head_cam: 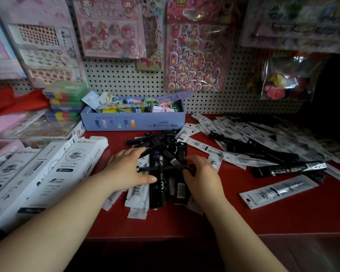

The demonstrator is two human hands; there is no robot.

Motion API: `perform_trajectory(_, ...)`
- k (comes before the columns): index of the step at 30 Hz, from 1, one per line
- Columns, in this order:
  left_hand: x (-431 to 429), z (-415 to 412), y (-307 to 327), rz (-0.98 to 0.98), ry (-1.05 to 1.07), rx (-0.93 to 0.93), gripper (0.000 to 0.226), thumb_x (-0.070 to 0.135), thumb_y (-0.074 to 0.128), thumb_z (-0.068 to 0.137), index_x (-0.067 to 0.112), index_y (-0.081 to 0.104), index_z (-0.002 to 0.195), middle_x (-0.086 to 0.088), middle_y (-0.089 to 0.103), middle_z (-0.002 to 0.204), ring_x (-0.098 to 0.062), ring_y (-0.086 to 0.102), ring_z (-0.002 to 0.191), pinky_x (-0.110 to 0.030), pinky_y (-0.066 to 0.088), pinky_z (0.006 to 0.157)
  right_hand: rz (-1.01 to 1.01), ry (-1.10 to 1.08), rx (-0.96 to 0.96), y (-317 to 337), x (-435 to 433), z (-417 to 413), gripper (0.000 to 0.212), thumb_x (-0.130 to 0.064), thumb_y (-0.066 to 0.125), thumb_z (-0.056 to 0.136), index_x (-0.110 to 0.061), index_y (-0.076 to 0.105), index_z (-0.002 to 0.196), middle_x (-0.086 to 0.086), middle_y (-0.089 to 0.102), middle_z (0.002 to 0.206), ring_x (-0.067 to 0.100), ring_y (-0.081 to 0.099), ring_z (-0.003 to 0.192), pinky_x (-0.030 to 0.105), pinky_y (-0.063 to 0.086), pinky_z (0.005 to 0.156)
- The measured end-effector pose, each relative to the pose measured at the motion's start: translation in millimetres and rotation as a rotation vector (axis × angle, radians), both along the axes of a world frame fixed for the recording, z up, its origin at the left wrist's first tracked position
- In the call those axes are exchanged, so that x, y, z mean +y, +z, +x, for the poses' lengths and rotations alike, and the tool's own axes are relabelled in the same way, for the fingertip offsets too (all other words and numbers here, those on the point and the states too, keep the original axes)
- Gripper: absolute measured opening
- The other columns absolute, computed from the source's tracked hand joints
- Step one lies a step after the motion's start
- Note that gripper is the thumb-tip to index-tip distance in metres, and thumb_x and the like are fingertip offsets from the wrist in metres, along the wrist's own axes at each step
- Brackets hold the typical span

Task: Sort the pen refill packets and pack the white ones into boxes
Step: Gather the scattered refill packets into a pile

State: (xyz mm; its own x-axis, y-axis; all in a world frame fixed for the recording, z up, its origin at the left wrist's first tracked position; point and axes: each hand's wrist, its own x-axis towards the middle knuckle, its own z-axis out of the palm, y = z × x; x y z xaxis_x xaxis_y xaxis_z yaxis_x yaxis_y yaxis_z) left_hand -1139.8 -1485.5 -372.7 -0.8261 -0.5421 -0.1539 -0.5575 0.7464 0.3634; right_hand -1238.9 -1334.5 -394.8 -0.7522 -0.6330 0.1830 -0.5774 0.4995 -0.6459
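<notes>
Stationery shop: pegboard [126, 75] of sticker sheets [193, 54]

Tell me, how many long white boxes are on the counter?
3, side by side at the left of the red counter: the rightmost box, its end flap open; the middle box; the leftmost box, cut by the picture's edge. More may be hidden beyond it.

Bare red tabletop [243, 218] near front edge; white boxes [47, 173] left, packet heap [263, 146] right.
</notes>
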Motion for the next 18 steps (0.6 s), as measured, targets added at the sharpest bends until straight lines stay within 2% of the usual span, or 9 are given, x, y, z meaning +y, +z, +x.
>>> perform_trajectory(3,-1,-1,-6,0.014,0.028,0.087,0.078,0.045,0.059,0.08,0.024,0.017,0.142,-0.001,0.025,0.15,-0.025,0.021,0.137,-0.037,0.021,0.112,-0.146,-0.056,-0.143,0,-5,-2,0.045,-0.016,0.055,0.088,-0.016,0.042,0.131,0.0,0.042,0.135,0.013,0.049,0.109,0.013,0.033,0.076)
perform_trajectory(6,-4,-3,-8,0.059,0.076,0.17,0.064,0.038,0.06,0.082,0.021,0.031,0.137,-0.004,0.045,0.127,-0.023,0.039,0.125,-0.034,0.034,0.103,-0.237,-0.087,-0.279,0,-10,-3,0.053,-0.019,0.061,0.083,-0.017,0.039,0.131,0.003,0.039,0.134,0.019,0.052,0.109,0.027,0.044,0.087)
perform_trajectory(8,-6,-6,-7,0.092,0.094,0.193,0.057,0.033,0.06,0.083,0.019,0.037,0.133,-0.002,0.046,0.114,-0.02,0.046,0.114,-0.029,0.037,0.093,-0.209,-0.093,-0.302,-1,-12,-4,0.062,-0.024,0.064,0.081,-0.018,0.034,0.135,0.003,0.041,0.132,0.023,0.051,0.114,0.038,0.045,0.095)
perform_trajectory(11,-8,-9,-6,0.087,0.108,0.149,0.056,0.031,0.059,0.084,0.013,0.039,0.133,-0.008,0.046,0.134,-0.023,0.045,0.121,-0.03,0.036,0.096,-0.136,-0.061,-0.28,-3,-14,-3,0.067,-0.025,0.065,0.081,-0.017,0.03,0.137,0.004,0.045,0.131,0.023,0.049,0.115,0.035,0.044,0.095)
perform_trajectory(13,-9,-9,-6,0.101,0.144,0.135,0.048,0.029,0.059,0.085,0.01,0.047,0.128,-0.012,0.055,0.124,-0.026,0.053,0.112,-0.029,0.042,0.085,-0.032,-0.041,-0.209,-2,-15,-1,0.07,-0.026,0.065,0.081,-0.017,0.026,0.139,0.005,0.048,0.131,0.023,0.046,0.118,0.035,0.042,0.097)
perform_trajectory(14,-10,-8,-6,0.107,0.148,0.153,0.037,0.026,0.059,0.085,0.01,0.055,0.118,-0.011,0.062,0.107,-0.026,0.059,0.097,-0.027,0.043,0.073,0.012,-0.036,-0.169,-2,-16,0,0.071,-0.027,0.064,0.081,-0.017,0.025,0.139,0.005,0.049,0.131,0.023,0.046,0.119,0.035,0.041,0.098)
perform_trajectory(16,-13,-7,-7,0.114,0.174,0.195,0.011,0.021,0.06,0.083,0.013,0.064,0.09,-0.005,0.061,0.076,-0.023,0.056,0.07,-0.024,0.037,0.057,0.07,-0.039,-0.11,-1,-18,1,0.071,-0.028,0.063,0.082,-0.016,0.023,0.14,0.005,0.049,0.133,0.024,0.047,0.121,0.035,0.041,0.099)
perform_trajectory(17,-15,-6,-7,0.126,0.194,0.218,0.009,0.019,0.06,0.083,0.016,0.06,0.074,-0.002,0.056,0.065,-0.019,0.052,0.06,-0.023,0.034,0.052,0.085,-0.044,-0.097,-1,-18,2,0.07,-0.027,0.062,0.083,-0.016,0.023,0.14,0.006,0.05,0.133,0.024,0.048,0.121,0.035,0.043,0.098)
perform_trajectory(18,-15,-6,-7,0.147,0.213,0.237,0.02,0.017,0.06,0.083,0.018,0.054,0.063,0.0,0.05,0.057,-0.016,0.046,0.054,-0.023,0.03,0.048,0.096,-0.052,-0.096,0,-18,2,0.068,-0.027,0.061,0.084,-0.015,0.023,0.14,0.007,0.051,0.132,0.025,0.05,0.119,0.035,0.044,0.095)
